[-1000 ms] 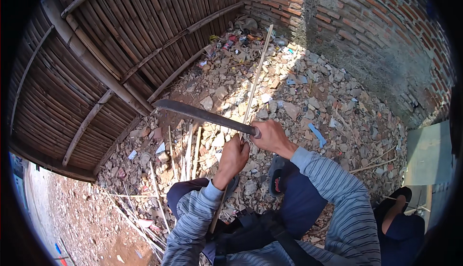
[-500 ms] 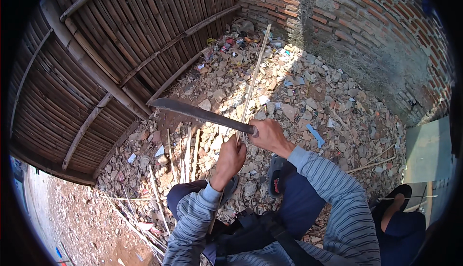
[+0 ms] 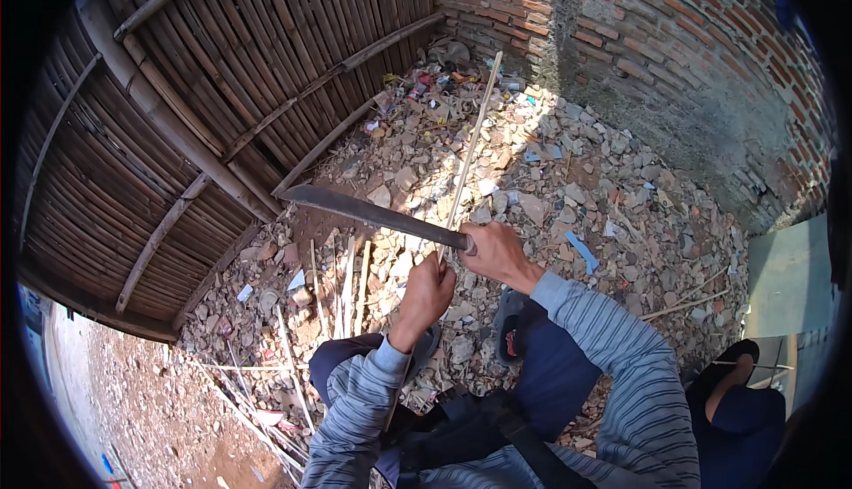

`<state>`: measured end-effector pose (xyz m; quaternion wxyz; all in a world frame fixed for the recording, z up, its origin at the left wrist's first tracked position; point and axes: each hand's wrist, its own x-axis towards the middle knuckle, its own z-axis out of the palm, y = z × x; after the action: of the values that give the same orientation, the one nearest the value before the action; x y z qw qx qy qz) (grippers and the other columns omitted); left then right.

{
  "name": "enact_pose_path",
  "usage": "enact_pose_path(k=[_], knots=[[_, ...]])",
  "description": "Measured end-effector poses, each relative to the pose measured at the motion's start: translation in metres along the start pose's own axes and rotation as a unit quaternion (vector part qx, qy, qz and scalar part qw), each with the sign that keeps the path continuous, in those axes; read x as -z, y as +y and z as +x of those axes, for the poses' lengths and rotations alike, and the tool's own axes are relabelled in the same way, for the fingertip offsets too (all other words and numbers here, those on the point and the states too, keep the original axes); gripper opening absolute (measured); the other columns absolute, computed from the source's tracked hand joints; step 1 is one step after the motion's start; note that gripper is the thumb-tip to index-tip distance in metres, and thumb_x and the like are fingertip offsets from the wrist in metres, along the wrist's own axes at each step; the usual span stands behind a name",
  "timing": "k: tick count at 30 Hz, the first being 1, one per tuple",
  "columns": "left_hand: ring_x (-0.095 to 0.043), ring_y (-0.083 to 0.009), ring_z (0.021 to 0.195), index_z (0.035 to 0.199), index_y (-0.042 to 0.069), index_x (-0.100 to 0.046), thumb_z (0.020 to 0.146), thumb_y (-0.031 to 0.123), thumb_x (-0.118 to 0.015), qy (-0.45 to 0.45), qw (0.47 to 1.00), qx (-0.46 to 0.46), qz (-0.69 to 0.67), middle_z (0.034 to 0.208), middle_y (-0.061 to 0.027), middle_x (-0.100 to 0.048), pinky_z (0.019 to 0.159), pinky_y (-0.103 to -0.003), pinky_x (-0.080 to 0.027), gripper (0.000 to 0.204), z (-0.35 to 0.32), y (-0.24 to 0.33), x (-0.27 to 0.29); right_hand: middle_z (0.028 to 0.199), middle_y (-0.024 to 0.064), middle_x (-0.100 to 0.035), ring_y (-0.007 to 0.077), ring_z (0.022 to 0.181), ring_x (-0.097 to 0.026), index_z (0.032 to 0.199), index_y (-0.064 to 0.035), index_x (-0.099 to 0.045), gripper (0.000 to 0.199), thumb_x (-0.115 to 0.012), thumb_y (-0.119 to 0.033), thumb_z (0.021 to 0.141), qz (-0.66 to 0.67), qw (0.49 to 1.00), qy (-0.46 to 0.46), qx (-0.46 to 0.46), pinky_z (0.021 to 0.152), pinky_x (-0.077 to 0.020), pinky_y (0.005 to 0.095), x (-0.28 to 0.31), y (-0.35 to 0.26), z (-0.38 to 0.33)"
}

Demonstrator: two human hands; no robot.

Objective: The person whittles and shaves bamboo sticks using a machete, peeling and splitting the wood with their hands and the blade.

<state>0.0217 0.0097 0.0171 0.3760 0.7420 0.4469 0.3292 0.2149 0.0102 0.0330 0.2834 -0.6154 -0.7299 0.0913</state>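
My right hand is closed around the handle of a machete. Its dark, long blade points left and slightly away from me, lying across a long pale bamboo strip. My left hand is closed on that strip just below the blade, close to my right hand. The strip stretches away from me toward the brick wall, and its near end runs down past my left wrist. Whether the edge has bitten into the strip cannot be seen.
Several cut bamboo strips lie on the rubble left of my feet, with more at the lower left. A bamboo-slat wall stands left, a brick wall behind and right. Another person's foot shows at the lower right.
Both hands, the machete and the strip hold nearly the same place. The whole view has shifted very slightly.
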Motion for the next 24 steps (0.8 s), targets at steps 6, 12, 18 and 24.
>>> enact_pose_path(k=[6, 12, 18, 24], knots=[[-0.049, -0.0245, 0.054, 0.076, -0.001, -0.048, 0.092, 0.008, -0.066, -0.004, 1.0, -0.002, 0.007, 0.06, -0.0157, -0.048, 0.054, -0.044, -0.041, 0.026, -0.001, 0.003, -0.004, 0.065, 0.0191, -0.068, 0.0393, 0.063, -0.071, 0.085, -0.0062, -0.07, 0.021, -0.075, -0.024, 0.076, -0.008, 1.0, -0.014, -0.006, 0.062, -0.0574, 0.0509, 0.003, 0.008, 0.005], [-0.057, -0.0447, 0.058, 0.08, -0.005, -0.049, 0.09, 0.005, -0.065, 0.002, 1.0, 0.002, -0.009, 0.064, -0.0268, -0.052, 0.056, -0.05, -0.044, 0.021, 0.003, 0.005, -0.001, 0.065, 0.017, -0.068, 0.0388, 0.063, -0.071, 0.085, -0.0066, -0.069, 0.025, -0.079, -0.026, 0.073, -0.032, 0.999, -0.001, 0.0, 0.061, -0.0572, 0.0508, -0.001, 0.016, 0.013], [-0.049, -0.0311, 0.052, 0.078, -0.001, -0.047, 0.092, 0.008, -0.064, -0.01, 1.0, -0.013, 0.017, 0.059, -0.0182, -0.048, 0.055, -0.047, -0.039, 0.024, 0.0, 0.006, 0.002, 0.063, 0.0179, -0.066, 0.0407, 0.063, -0.07, 0.081, -0.0076, -0.068, 0.017, -0.074, -0.023, 0.077, -0.03, 0.999, 0.034, -0.011, 0.061, -0.0551, 0.0523, 0.001, 0.023, 0.019], [-0.047, -0.0305, 0.053, 0.079, -0.002, -0.048, 0.093, 0.009, -0.065, -0.016, 1.0, -0.001, 0.01, 0.06, -0.0179, -0.047, 0.055, -0.046, -0.039, 0.024, -0.01, 0.004, 0.001, 0.068, 0.021, -0.069, 0.0426, 0.066, -0.071, 0.082, -0.0054, -0.071, 0.016, -0.071, -0.021, 0.081, -0.02, 0.997, 0.046, -0.053, 0.064, -0.0562, 0.052, 0.007, 0.042, 0.027]])
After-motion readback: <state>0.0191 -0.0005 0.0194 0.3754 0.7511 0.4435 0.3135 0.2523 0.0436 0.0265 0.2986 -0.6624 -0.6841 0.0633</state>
